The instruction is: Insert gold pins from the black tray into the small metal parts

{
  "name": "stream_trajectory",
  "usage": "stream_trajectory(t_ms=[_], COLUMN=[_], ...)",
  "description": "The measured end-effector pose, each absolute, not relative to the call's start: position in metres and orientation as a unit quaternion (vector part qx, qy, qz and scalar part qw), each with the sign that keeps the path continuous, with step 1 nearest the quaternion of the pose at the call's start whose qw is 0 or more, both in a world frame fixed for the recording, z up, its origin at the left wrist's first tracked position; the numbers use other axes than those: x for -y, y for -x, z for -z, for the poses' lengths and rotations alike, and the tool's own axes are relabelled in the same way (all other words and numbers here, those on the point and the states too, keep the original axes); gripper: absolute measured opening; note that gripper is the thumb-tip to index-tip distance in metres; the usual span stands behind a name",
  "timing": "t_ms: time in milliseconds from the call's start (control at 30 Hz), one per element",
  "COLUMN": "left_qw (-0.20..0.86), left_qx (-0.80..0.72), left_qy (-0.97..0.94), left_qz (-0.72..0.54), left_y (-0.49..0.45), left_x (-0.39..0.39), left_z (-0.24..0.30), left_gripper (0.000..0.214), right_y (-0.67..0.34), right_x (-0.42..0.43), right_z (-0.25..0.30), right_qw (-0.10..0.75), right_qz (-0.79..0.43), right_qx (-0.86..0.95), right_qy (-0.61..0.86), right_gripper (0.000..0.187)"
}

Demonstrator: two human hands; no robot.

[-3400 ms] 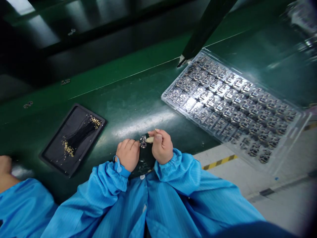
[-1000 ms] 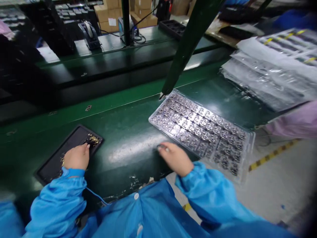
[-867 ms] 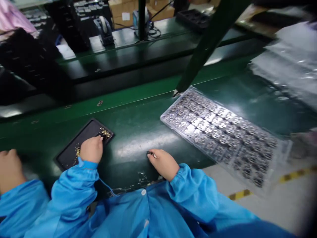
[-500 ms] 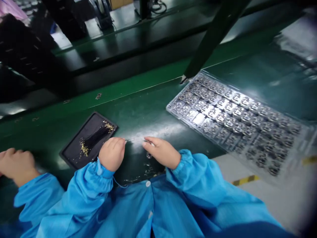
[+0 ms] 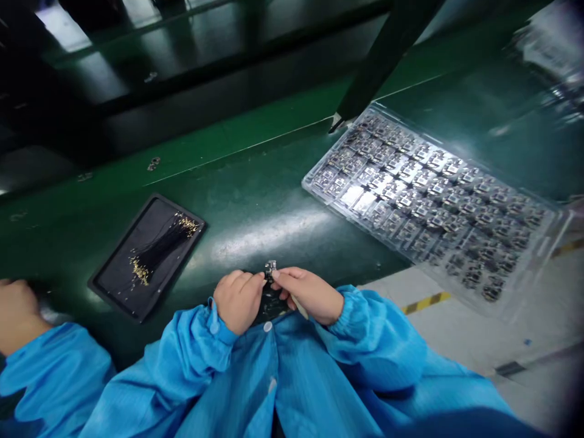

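My left hand (image 5: 237,298) and my right hand (image 5: 308,293) meet at the near edge of the green bench, both in blue sleeves. Their fingertips pinch a small metallic component (image 5: 271,268) between them. A pale stick-like tool (image 5: 297,303) lies under my right hand's fingers. My left hand's fingers are curled, pinching at the component; whether they also hold a thin wire I cannot make out. A dark piece (image 5: 270,301) lies beneath and between the hands.
A black tray (image 5: 114,277) with thin black gold-tipped wires (image 5: 159,248) lies to the left. A clear blister tray (image 5: 538,267) with several small components sits to the right. A dark green post (image 5: 383,55) slants above it. Another person's hand (image 5: 16,307) rests at far left.
My left hand left the black wire tray and came in to the right hand. Both hands drew back to the bench's near edge and closed on the small component.
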State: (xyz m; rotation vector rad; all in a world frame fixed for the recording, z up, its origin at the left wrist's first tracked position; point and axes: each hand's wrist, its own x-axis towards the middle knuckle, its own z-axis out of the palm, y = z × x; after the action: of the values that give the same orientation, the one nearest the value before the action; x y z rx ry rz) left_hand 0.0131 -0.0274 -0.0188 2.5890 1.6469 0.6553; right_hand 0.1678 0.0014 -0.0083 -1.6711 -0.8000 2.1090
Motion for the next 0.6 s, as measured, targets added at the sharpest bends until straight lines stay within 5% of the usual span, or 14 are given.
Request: stream_trajectory(t_ms=[200, 433, 600], left_qw=[-0.022, -0.008, -0.006], left_qx=[-0.547, -0.553, -0.551], left_qy=[-0.81, -0.814, -0.816], left_qz=[-0.209, -0.176, -0.176], left_y=[-0.018, -0.018, -0.017], left_x=[0.025, 0.025, 0.025], left_z=[0.039, 0.042, 0.042], left_gripper=[0.01, 0.013, 0.014], right_y=[-0.167, -0.161, -0.157], right_x=[-0.009, 0.003, 0.011], right_z=[0.021, 0.037, 0.054], right_qw=[0.388, 0.476, 0.515], right_qz=[-0.627, -0.377, -0.328], right_qx=[0.217, 0.431, 0.483], right_qy=[0.64, 0.667, 0.628], right_gripper=[0.034, 0.025, 0.02])
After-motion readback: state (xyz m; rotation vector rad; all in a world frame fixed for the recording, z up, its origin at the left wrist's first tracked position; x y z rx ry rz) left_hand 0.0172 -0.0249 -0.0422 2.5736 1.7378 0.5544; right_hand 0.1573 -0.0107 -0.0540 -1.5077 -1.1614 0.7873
